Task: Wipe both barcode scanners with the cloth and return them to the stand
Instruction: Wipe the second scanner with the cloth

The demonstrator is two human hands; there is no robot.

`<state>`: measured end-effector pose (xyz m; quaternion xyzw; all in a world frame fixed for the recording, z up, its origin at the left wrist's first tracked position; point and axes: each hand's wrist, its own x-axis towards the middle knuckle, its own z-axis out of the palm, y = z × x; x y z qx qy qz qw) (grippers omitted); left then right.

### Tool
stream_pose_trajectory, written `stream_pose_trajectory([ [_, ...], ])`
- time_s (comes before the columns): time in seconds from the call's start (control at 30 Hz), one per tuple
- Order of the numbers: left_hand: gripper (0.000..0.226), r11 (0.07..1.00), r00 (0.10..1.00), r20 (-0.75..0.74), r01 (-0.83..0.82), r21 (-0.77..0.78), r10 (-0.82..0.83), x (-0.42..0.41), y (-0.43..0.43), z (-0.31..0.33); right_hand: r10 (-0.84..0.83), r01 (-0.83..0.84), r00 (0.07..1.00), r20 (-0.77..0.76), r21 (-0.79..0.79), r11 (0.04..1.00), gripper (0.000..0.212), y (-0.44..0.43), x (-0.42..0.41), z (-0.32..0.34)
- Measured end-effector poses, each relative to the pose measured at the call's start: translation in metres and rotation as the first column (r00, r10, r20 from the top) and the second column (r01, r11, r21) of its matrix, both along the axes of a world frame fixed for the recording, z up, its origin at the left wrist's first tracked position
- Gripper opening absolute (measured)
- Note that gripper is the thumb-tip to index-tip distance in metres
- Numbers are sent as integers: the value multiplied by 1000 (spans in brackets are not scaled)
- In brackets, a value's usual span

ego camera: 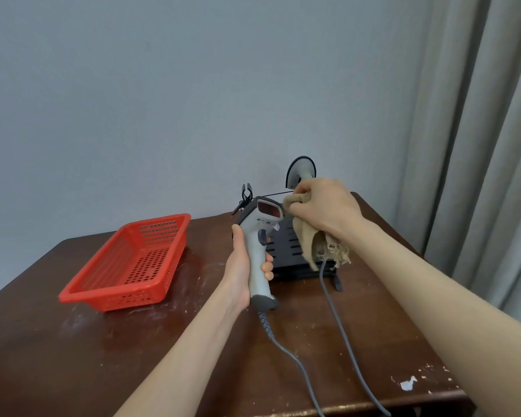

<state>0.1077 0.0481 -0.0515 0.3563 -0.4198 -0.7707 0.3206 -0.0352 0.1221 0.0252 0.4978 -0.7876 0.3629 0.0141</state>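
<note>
Plain domestic-looking room, worn wooden table point(73, 356), grey curtain point(478, 145), bare wall point(163, 85)

Only the arms of the person show. The left forearm point(193, 341) and the right forearm point(433, 296) are bare along their whole visible length, slim and smooth, from the lower edge of the view up to the wrists. The left grip point(241, 266) and the right grip point(325, 206) are bare too. The right one shows faint knuckle lines across its back.
</note>
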Motion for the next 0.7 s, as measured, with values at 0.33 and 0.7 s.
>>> stream_pose_trajectory([
  [0.33, 74, 999, 998, 46, 43, -18, -42, -2, 6, 1, -18, 16, 999, -48, -39, 999, 14, -8, 12, -9],
  [0.7, 72, 999, 998, 46, 42, -6, -42, -1, 7, 3, 151, -125, 979, 135, -187, 974, 12, -16, 21, -4],
])
